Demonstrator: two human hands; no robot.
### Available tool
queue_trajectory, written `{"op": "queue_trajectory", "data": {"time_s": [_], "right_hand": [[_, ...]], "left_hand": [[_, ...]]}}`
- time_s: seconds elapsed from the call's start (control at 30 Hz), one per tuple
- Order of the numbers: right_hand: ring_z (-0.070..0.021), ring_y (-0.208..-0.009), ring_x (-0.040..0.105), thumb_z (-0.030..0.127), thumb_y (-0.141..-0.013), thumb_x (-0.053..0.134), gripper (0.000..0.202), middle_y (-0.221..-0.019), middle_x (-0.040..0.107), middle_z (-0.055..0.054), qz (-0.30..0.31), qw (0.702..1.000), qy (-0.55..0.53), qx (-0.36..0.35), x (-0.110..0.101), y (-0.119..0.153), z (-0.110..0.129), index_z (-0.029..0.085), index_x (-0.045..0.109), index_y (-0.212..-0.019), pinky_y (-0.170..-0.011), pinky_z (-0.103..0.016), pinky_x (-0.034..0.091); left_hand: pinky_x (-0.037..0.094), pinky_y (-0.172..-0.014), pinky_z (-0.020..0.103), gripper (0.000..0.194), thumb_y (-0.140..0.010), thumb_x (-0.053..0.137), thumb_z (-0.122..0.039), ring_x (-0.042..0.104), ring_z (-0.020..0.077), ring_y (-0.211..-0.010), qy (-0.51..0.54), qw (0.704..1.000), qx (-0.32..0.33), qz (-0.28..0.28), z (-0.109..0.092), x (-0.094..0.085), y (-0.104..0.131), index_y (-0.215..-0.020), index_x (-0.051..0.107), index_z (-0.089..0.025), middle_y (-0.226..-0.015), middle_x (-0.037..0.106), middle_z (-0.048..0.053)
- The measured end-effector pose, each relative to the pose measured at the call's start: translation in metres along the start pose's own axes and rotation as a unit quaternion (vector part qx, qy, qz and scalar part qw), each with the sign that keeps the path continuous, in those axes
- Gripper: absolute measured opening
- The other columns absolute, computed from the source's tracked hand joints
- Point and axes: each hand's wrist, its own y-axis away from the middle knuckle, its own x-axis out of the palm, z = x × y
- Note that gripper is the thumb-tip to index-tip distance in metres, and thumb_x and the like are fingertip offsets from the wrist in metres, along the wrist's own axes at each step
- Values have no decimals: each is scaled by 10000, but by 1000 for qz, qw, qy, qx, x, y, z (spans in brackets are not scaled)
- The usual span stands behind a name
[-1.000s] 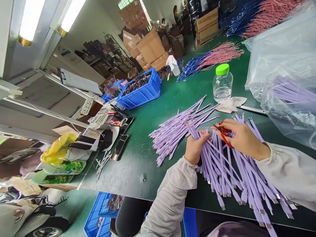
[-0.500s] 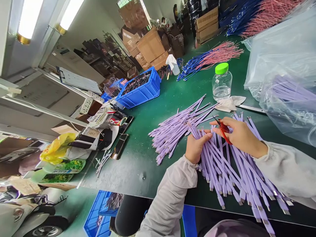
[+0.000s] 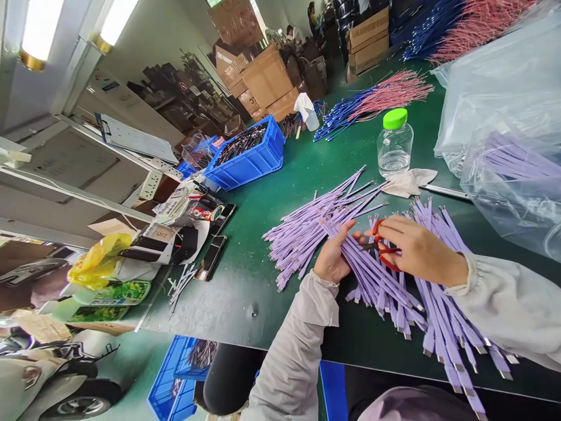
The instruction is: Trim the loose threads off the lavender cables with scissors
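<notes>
L grip [image 3: 333, 257] is curled loosely round a bundle of purple flat cables [image 3: 381, 272], thumb laid across the front, stripped-looking ends pointed away to upper L, plug ends slanted down twd the near edge. R grip [image 3: 418, 251] is closed round red-handled cutters [image 3: 389, 265], held w/ the tips twd the bundle, v. close to the L fingers; whether the blades are parted, or a cable is touched, can't be told.

For good handling, as judged: bundle to be pinched firmer nr the wire ends, so that one cable at a time can be fanned out; L fingertips to be kept clear of the blades; tips to be squared to the strand, w/o neighbouring cables being nicked. If the bundle is let slacken, cables may slip & get mixed w/ those lying below.

Just L of the bundle, a loose purple pile [image 3: 302, 234] is spread on the green bench [image 3: 245, 263]; another purple pile [image 3: 447, 345] is laid under the R forearm, plugs near the edge. Beyond: white cloth [image 3: 407, 183], green-lidded jar [image 3: 394, 146] part-filled w/ clear liquid, clear plastic bag [image 3: 504, 204] to the R. Farther off, blue/red wires [image 3: 372, 105] & a blue bin [image 3: 256, 166], etc.
</notes>
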Motion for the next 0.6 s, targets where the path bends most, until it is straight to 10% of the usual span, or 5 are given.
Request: {"op": "queue_trajectory", "data": {"time_s": [0.17,0.47,0.6], "right_hand": [[-217,-849,574,102,-826,464,137,-875,606,-79,78,992,-94,40,9,4,2,175,562,-889,-735,-344,496],[-213,-907,545,66,-767,495,195,-929,599,-77,195,969,-149,-19,16,1,0,171,567,-914,-920,-397,415],[-187,-853,523,34,-736,484,225,-886,569,-58,213,963,-165,6,13,1,-1,172,550,-901,-800,-330,446]], "left_hand": [[522,-793,327,294,-782,543,17,633,145,-703,-62,997,33,-14,-8,-3,6,-1053,569,-93,-843,659,62],[523,-696,163,185,-926,421,-91,594,64,-689,50,998,6,21,-41,5,25,-887,601,-79,-895,598,81],[514,-725,159,139,-904,494,-113,592,65,-754,-21,988,148,26,-60,16,51,-812,599,-109,-954,605,82]]}}
